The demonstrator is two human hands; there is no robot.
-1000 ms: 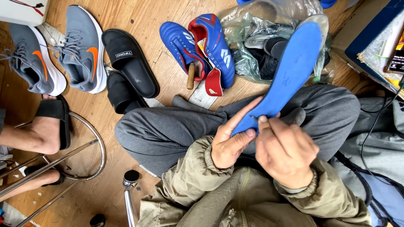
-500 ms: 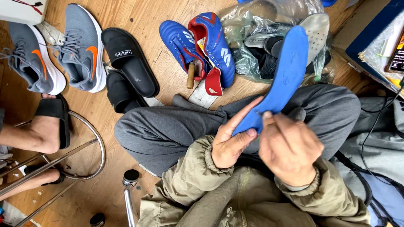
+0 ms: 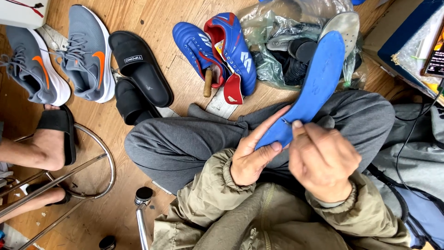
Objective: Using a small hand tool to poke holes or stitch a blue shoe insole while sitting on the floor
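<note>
Blue insole [image 3: 314, 88] is looking like matt foam, finely textured, bending softly between left hand [image 3: 252, 155] and right hand [image 3: 321, 159]; grey trousers [image 3: 185, 143] are showing soft matt knit cloth; olive jacket [image 3: 259, 217] is showing crinkled woven cloth with ribbed cuffs; floor [image 3: 152, 28] is showing worn wood planks, scuffed, low sheen; blue football boots [image 3: 222, 46] are gleaming as glossy synthetic leather; grey running shoes [image 3: 60, 55] are showing matt mesh with smooth white soles; black slides [image 3: 141, 71] are looking like matt rubber; clear bag [image 3: 273, 28] is glinting as crumpled thin plastic; stool frame [image 3: 69, 171] is shining as chromed metal tube.
</note>
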